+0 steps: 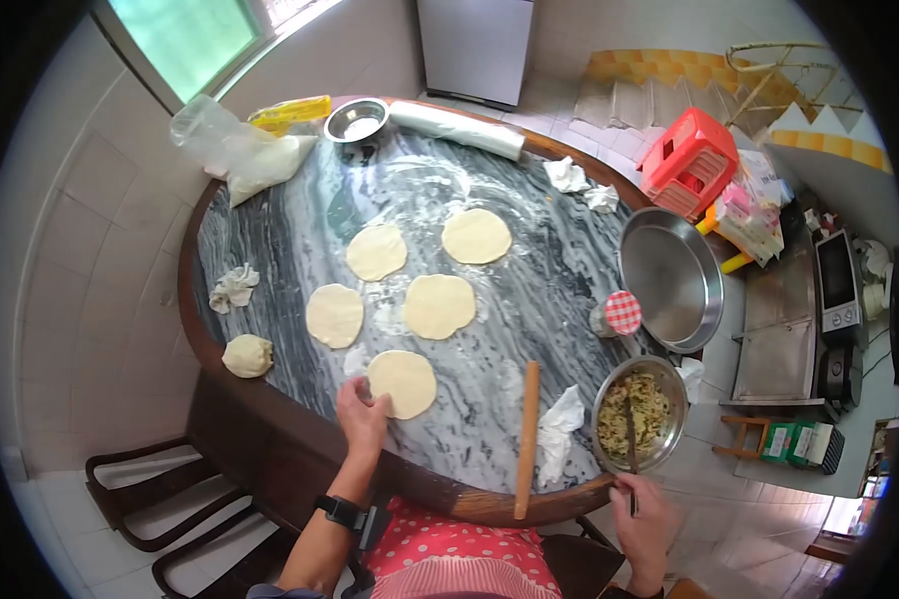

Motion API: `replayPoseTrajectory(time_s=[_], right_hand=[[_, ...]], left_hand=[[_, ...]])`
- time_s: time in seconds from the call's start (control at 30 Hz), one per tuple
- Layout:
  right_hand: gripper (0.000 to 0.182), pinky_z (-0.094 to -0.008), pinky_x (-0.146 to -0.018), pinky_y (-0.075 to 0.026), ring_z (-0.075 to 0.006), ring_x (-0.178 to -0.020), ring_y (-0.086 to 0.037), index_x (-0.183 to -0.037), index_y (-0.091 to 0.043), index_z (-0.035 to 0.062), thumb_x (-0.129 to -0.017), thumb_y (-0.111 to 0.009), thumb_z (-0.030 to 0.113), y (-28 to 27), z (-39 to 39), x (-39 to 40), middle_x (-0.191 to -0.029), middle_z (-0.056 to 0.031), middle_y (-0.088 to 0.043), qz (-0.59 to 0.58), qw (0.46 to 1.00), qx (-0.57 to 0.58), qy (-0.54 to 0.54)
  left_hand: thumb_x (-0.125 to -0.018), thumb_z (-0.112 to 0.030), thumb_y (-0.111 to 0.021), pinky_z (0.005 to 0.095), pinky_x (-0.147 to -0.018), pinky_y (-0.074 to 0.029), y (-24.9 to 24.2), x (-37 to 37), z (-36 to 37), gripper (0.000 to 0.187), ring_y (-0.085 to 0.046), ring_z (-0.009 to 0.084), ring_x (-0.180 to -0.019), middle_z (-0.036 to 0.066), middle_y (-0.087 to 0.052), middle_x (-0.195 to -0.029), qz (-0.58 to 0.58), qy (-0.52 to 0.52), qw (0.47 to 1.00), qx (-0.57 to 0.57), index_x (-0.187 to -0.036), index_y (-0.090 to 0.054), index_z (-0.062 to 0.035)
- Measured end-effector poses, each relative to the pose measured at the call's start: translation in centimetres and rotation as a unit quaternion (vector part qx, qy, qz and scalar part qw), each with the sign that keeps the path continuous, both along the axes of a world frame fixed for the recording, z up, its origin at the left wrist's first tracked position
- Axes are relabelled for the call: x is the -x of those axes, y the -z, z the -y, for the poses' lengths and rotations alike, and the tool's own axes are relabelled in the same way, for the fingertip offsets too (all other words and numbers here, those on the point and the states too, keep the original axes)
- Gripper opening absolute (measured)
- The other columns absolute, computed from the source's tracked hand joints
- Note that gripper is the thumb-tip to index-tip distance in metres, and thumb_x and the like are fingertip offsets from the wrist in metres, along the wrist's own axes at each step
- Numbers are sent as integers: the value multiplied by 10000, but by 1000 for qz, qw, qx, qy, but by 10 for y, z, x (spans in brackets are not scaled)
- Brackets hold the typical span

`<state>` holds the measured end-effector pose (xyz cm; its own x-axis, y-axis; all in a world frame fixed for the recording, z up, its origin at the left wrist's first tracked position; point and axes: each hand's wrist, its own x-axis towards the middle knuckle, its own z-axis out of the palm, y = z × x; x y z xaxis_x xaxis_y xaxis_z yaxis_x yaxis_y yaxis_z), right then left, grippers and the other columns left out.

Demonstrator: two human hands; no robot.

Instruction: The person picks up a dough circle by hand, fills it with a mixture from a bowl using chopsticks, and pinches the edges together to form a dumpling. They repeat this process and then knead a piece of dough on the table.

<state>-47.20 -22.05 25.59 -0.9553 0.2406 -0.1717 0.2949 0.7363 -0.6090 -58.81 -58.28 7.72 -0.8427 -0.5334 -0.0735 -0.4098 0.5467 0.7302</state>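
Observation:
My left hand (pixel 362 411) is at the near left edge of a flat dough round (pixel 406 383), fingers curled and the thumb over its rim. Several more rolled dough rounds (pixel 440 306) lie beyond it on the floury marble tabletop (pixel 300 230). At the lower right, my right hand (pixel 644 519) is closed around the handle of a long, thin, dark utensil (pixel 630 439). Its far end stands in a chopped yellow-green filling (pixel 644 404) inside a metal bowl (pixel 678 424). Between my hands lies a wooden rolling pin (pixel 528 439).
Right of the rounds stand a jar with a checked lid (pixel 623 312) and a wide metal pan (pixel 709 329). A dough ball (pixel 248 355) sits at the left edge. A small steel bowl (pixel 357 121), plastic film roll (pixel 457 130) and flour bag (pixel 270 168) line the far side.

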Motion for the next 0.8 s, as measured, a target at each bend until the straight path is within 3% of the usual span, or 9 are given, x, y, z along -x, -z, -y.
replayPoseTrajectory(time_s=[0.07, 0.1, 0.23, 0.3, 0.43, 0.53, 0.63, 0.73, 0.8], right_hand=[[206, -354, -769, -501, -296, -865, -639, -1009, -637, 10, -814, -678, 65, 21, 24, 20, -913, -134, -648, 15, 999, 39, -22], [208, -364, -763, -503, -307, -864, -638, -1011, -635, 9, -821, -675, 84, 29, 36, 32, -921, -139, -650, 20, 995, 52, -83], [240, -397, -761, -504, -336, -880, -635, -1036, -627, 5, -836, -660, 135, 73, 75, 83, -947, -157, -657, 38, 968, 36, -247], [270, -417, -808, -494, -353, -930, -623, -1064, -618, -7, -836, -644, 137, 89, 97, 109, -966, -182, -652, 53, 963, 103, -245], [306, -431, -857, -477, -369, -1007, -601, -1097, -605, -14, -826, -637, 126, 132, 136, 151, -1035, -204, -639, 18, 961, 71, -268], [363, -445, -876, -467, -378, -1034, -582, -1144, -581, -13, -814, -641, 126, 156, 165, 171, -1066, -211, -619, -49, 966, 73, -243], [407, -446, -858, -472, -371, -1022, -583, -1167, -563, -5, -796, -658, 133, 160, 186, 183, -1058, -194, -615, -23, 975, 44, -216], [420, -446, -833, -474, -366, -985, -586, -1156, -559, -2, -779, -676, 138, 156, 200, 192, -1006, -177, -612, 13, 978, 51, -203], [359, -445, -811, -474, -358, -956, -585, -1079, -577, 8, -761, -688, 132, 149, 206, 195, -971, -161, -605, 90, 982, 62, -154]], left_hand=[[-692, -106, -738, 360, -706, -526, -1, 4, 7, 429, -636, 227, -738, 106, -635, -829, 55, -1, 995, -80, -1087, -612, 4], [-688, -103, -738, 339, -678, -524, 9, 4, 12, 419, -644, 211, -718, 84, -651, -795, 48, 23, 998, -40, -1077, -620, -1], [-710, -107, -743, 289, -660, -510, 4, 6, 13, 396, -623, 166, -689, 61, -654, -784, 93, 53, 983, -147, -1060, -618, 33], [-784, -65, -722, 247, -636, -495, -3, 4, 12, 386, -592, 92, -700, 41, -642, -800, 129, 108, 960, -224, -1121, -584, 61], [-836, -75, -695, 236, -636, -490, -1, -11, 27, 355, -591, 83, -711, 30, -638, -814, 126, 135, 948, -261, -1146, -575, 50], [-830, -136, -704, 278, -726, -520, -7, -22, 41, 364, -635, 137, -785, 76, -674, -866, 135, 111, 942, -286, -1123, -604, 57], [-852, -145, -694, 275, -750, -520, -3, -25, 44, 421, -635, 143, -833, 113, -666, -994, 135, 109, 930, -324, -1199, -571, 59], [-874, -146, -680, 266, -747, -515, -10, -20, 31, 499, -626, 137, -861, 141, -630, -1118, 141, 47, 886, -438, -1298, -506, 51], [-889, -137, -667, 256, -737, -510, -12, -18, 26, 550, -613, 122, -867, 143, -593, -1191, 140, 70, 871, -465, -1359, -447, 44]])
